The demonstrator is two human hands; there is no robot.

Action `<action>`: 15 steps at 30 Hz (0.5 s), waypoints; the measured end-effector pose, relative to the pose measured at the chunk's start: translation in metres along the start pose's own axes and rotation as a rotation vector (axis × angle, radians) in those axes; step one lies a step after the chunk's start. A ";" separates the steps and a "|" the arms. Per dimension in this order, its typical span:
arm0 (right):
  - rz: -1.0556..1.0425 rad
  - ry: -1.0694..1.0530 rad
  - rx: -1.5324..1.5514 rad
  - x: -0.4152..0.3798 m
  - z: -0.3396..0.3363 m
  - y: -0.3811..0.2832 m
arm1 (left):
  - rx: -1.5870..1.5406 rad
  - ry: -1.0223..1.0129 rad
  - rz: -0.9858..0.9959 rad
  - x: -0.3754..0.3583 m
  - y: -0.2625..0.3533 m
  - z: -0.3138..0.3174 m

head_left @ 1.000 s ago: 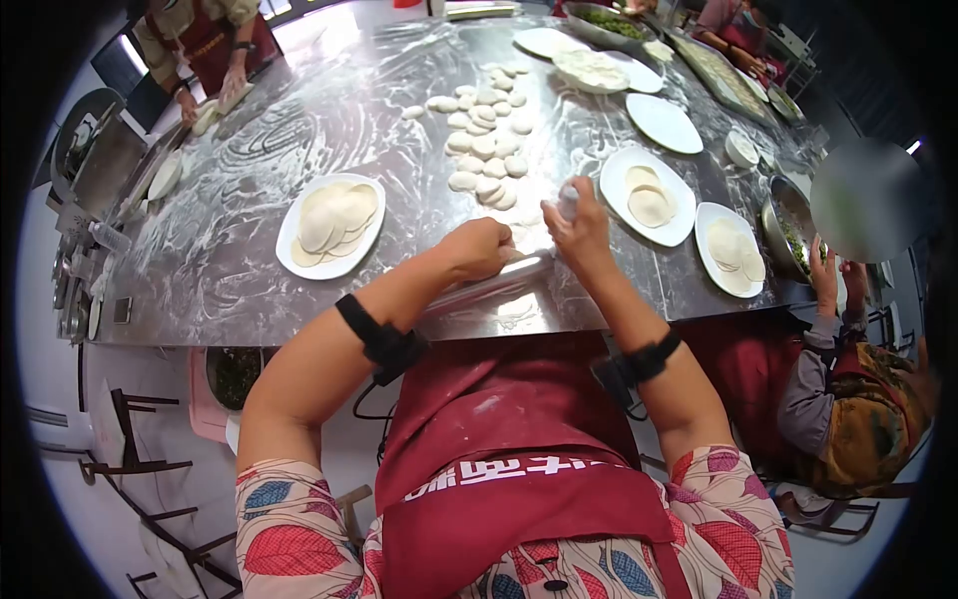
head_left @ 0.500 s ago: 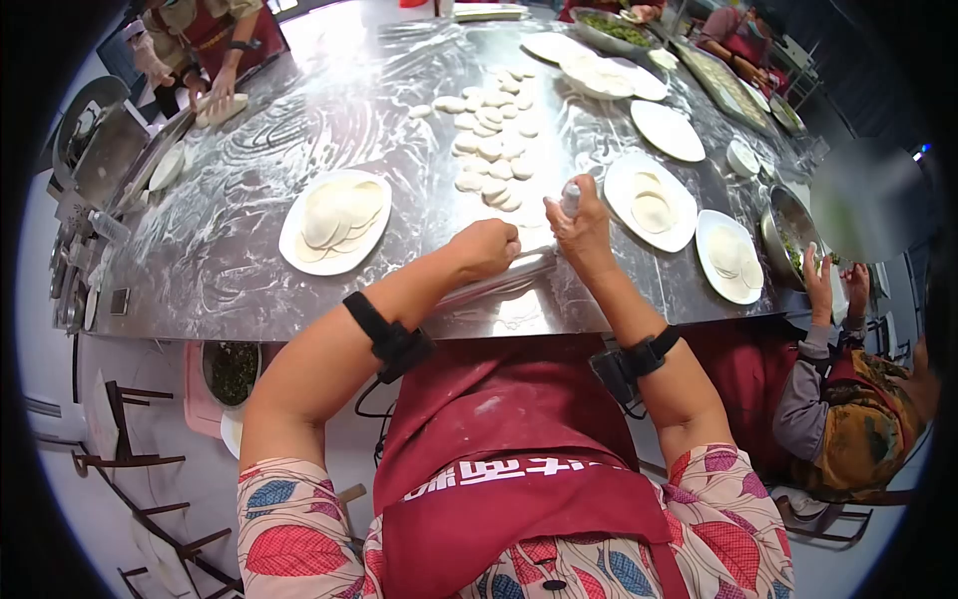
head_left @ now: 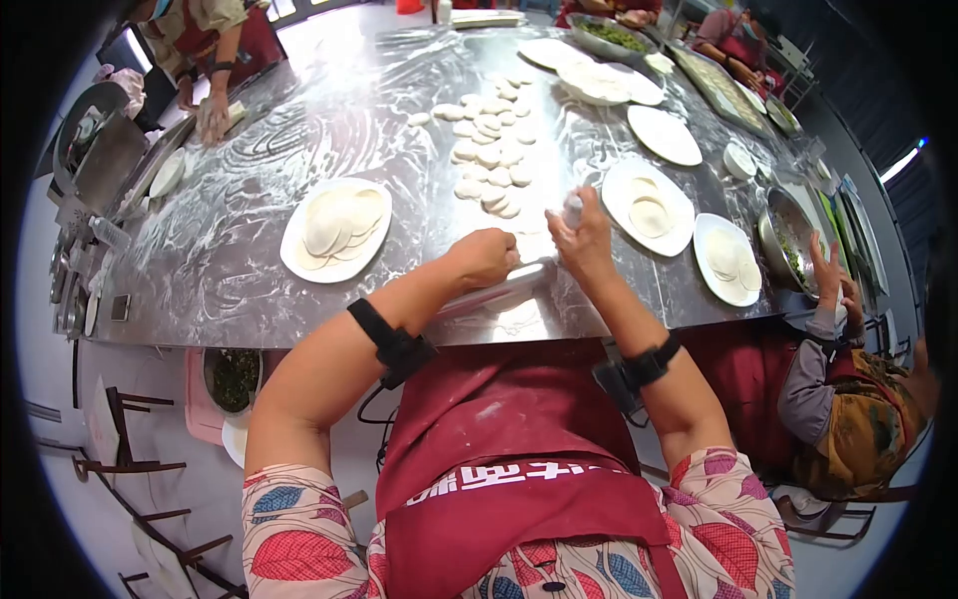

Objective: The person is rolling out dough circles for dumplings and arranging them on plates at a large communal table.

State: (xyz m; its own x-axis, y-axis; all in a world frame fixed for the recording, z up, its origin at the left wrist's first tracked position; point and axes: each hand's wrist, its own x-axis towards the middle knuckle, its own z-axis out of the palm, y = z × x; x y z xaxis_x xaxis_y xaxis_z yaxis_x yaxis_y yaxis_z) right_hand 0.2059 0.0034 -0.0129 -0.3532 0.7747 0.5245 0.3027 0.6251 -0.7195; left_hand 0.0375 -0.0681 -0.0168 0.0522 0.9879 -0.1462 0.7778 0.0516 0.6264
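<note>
My right hand [head_left: 582,235] is wrapped round a rolling pin [head_left: 573,208], whose pale end sticks up above the fingers. Most of the pin is hidden by the hand. My left hand [head_left: 489,257] is closed low over the steel table, just left of the right one; what its fingers pinch is hidden. Between the two hands lies a pale floury patch [head_left: 535,246], perhaps with a dough wrapper in it. Beyond them are several small flattened dough pieces [head_left: 489,155] in a loose column. A white plate [head_left: 291,250] with stacked round wrappers [head_left: 334,222] stands to the left.
On the right are an oval plate [head_left: 679,235] and a smaller plate [head_left: 707,270], both with wrappers. A metal bowl [head_left: 770,235] of green filling stands near a co-worker's hands [head_left: 826,270]. Another person [head_left: 215,110] presses dough at the far left of the floured table [head_left: 230,220].
My hands stay almost in place, the right one shifting slightly. At the far left, the co-worker's hand has moved over the dough. The co-worker's hands at right have shifted a little.
</note>
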 end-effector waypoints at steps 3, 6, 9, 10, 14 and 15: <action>0.017 -0.023 0.010 -0.038 -0.025 0.000 | -0.048 -0.042 0.028 -0.006 -0.003 0.000; 0.153 -0.058 0.124 -0.062 -0.034 -0.004 | -0.141 -0.041 0.013 -0.014 -0.013 -0.001; 0.078 -0.015 0.092 -0.042 -0.019 -0.004 | -0.132 -0.092 0.042 -0.023 -0.004 -0.009; 0.000 0.022 0.044 -0.022 -0.012 -0.003 | -0.108 -0.047 0.056 -0.019 -0.010 -0.005; -0.029 0.066 0.083 -0.003 0.004 0.004 | -0.172 -0.062 -0.065 -0.019 -0.008 -0.008; -0.023 0.068 0.091 -0.012 -0.004 0.001 | -0.210 -0.110 -0.087 -0.024 -0.002 -0.011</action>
State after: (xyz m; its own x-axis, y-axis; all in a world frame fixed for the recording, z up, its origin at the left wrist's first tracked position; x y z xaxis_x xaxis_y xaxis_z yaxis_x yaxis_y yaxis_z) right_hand 0.2142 -0.0048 -0.0178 -0.2971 0.7672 0.5685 0.2127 0.6336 -0.7439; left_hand 0.0277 -0.0898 -0.0057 0.0674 0.9571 -0.2819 0.6353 0.1767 0.7517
